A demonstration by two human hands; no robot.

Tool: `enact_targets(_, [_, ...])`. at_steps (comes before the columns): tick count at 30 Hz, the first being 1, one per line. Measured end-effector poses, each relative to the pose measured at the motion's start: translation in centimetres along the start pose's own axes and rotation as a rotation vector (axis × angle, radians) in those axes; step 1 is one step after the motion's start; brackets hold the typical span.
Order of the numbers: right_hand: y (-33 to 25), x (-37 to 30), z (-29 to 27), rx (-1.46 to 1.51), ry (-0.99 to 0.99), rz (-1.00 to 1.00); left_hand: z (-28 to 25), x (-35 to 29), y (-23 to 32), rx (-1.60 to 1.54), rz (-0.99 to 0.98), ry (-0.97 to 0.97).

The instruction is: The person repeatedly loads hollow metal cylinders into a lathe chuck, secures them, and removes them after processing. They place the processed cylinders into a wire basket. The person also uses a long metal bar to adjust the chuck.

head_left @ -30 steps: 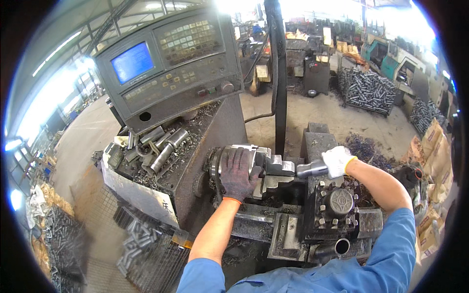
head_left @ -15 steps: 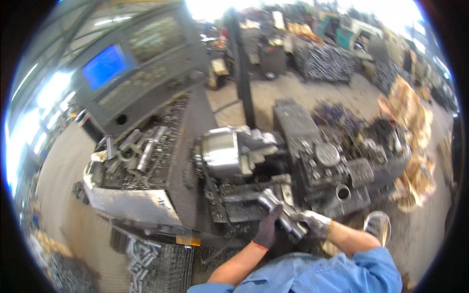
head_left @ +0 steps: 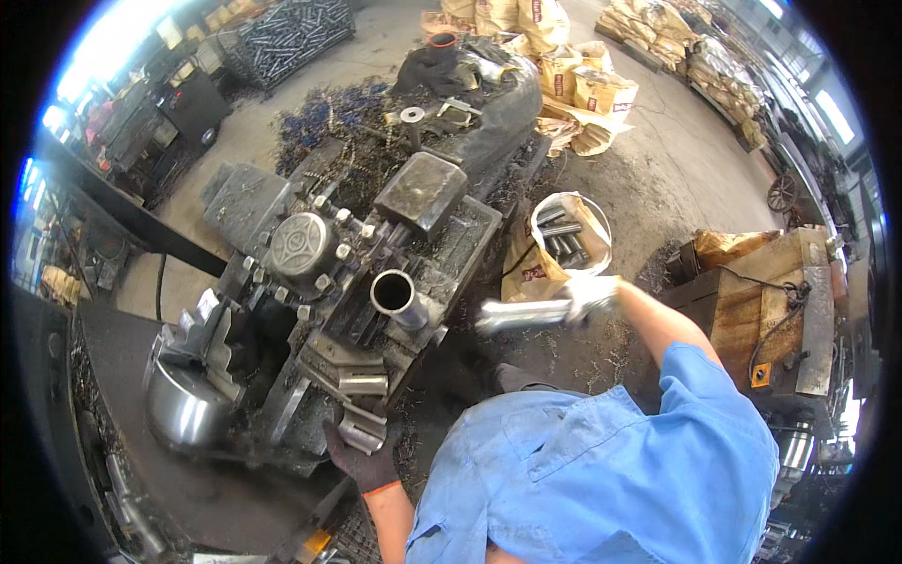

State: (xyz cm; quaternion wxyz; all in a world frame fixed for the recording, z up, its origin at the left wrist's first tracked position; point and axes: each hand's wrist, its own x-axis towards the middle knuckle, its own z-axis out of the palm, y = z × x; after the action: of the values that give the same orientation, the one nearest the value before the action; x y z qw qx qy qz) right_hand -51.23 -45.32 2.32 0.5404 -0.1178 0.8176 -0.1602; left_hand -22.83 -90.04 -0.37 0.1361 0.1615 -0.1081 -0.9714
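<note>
My right hand (head_left: 594, 299), in a whitish work glove, is closed round a shiny metal tube (head_left: 528, 314) held out level; its far end is smeared by motion. My left hand (head_left: 365, 462), in a dark glove with an orange cuff, is closed on a short shiny metal part (head_left: 363, 429) with a flared end, beside the machine's carriage; some fingers are hidden behind it. Just beyond it lies another short bright piece (head_left: 363, 384). A hollow metal cylinder (head_left: 398, 297) stands tilted on the carriage. Right of the machine, a sack (head_left: 519, 274) holds several metal tubes.
The lathe's bolted tool post (head_left: 303, 246) and bright chuck (head_left: 190, 402) fill the left side. Dark metal shavings (head_left: 324, 117) lie behind. Paper sacks (head_left: 601, 92) stand at the back. A wooden crate (head_left: 766, 324) with a cord is at right.
My view has swung right. Both hands were close together at shiny metal parts; now they are apart, the right one out near the sack with a tube, the left by the carriage.
</note>
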Motion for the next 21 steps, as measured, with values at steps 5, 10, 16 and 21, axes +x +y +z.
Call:
enact_targets(5, [9.3,0.9,-5.4,0.42,0.323,0.215,2.0,-1.2,1.3,0.034,0.001,0.205])
enact_targets(10, [0.1,2.3,-8.5,-0.198,0.88,0.237,5.0,-0.6,0.4,0.207,0.021,0.08])
enact_targets(16, [-21.9,0.5,-2.9,-0.086,0.495,-0.984,7.6,-0.8,-0.8,0.55,0.034,0.194])
enact_targets(21, [-29.6,-0.9,4.0,-0.29,0.356,-1.028,8.7,-2.5,-0.8,0.487,-0.078,0.274])
